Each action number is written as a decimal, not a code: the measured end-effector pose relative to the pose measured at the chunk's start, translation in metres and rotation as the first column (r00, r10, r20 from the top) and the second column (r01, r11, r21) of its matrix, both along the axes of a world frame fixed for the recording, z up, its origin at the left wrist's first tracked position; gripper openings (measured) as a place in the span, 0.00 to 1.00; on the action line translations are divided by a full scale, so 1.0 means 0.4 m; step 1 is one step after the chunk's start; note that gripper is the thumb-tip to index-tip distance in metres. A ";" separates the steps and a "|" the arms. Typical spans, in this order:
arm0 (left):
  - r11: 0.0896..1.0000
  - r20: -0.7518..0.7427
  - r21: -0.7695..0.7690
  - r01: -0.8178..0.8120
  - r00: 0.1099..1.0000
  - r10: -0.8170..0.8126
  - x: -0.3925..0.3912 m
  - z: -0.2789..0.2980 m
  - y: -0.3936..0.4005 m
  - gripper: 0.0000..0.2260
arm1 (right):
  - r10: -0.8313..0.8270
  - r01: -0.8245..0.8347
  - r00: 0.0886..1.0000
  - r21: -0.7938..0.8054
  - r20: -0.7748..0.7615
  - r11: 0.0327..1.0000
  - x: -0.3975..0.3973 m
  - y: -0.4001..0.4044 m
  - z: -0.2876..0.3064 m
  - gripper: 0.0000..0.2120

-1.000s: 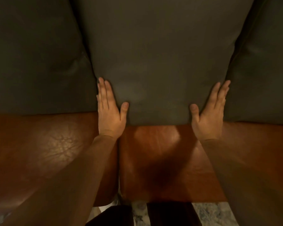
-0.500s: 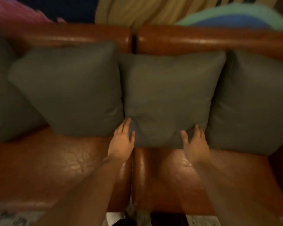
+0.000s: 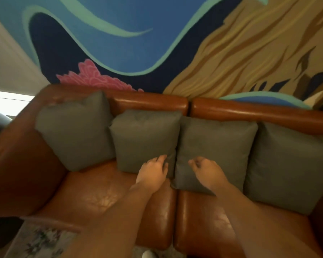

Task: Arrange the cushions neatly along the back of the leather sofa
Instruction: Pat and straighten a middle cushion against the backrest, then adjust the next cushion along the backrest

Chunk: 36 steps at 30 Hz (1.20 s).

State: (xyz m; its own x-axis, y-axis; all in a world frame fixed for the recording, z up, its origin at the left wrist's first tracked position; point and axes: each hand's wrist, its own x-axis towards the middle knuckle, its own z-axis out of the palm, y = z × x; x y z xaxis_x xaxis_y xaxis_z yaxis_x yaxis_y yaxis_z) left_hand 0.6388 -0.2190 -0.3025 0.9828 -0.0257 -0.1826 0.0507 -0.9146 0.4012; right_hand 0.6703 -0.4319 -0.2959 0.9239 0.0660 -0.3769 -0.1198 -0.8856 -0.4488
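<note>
Several grey cushions stand in a row against the back of the brown leather sofa (image 3: pixel 250 110): a far-left cushion (image 3: pixel 75 131), a second cushion (image 3: pixel 144 138), a third cushion (image 3: pixel 214 149) and a far-right cushion (image 3: pixel 291 164). My left hand (image 3: pixel 153 171) hovers in front of the second cushion's lower right corner with fingers loosely curled, holding nothing. In front of the third cushion's lower left part is my right hand (image 3: pixel 205 170), fingers also loosely curled and empty. Whether either hand touches a cushion I cannot tell.
A painted wall (image 3: pixel 157 43) in blue, teal, pink and tan rises behind the sofa. The sofa's left armrest (image 3: pixel 17 155) curves forward. A patterned rug (image 3: pixel 35 241) lies on the floor at the lower left.
My head has drawn back and up, so the whole row and the wall show. Both hands have come off the middle cushion's lower corners, moved closer together, and their fingers have curled.
</note>
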 end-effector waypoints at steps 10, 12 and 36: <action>0.998 0.027 -0.015 -0.059 0.998 0.059 -0.085 0.198 0.150 0.19 | 0.061 -0.063 0.998 0.076 0.019 0.995 -0.078 0.186 0.188 0.21; 0.997 0.013 -0.025 -0.077 0.997 0.077 -0.101 0.215 0.163 0.19 | 0.071 -0.072 0.997 0.081 0.015 0.994 -0.090 0.209 0.207 0.21; 0.994 0.031 -0.009 -0.107 0.994 0.107 0.018 0.284 0.327 0.18 | 0.205 -0.206 0.978 0.005 0.041 0.979 0.067 0.364 0.270 0.21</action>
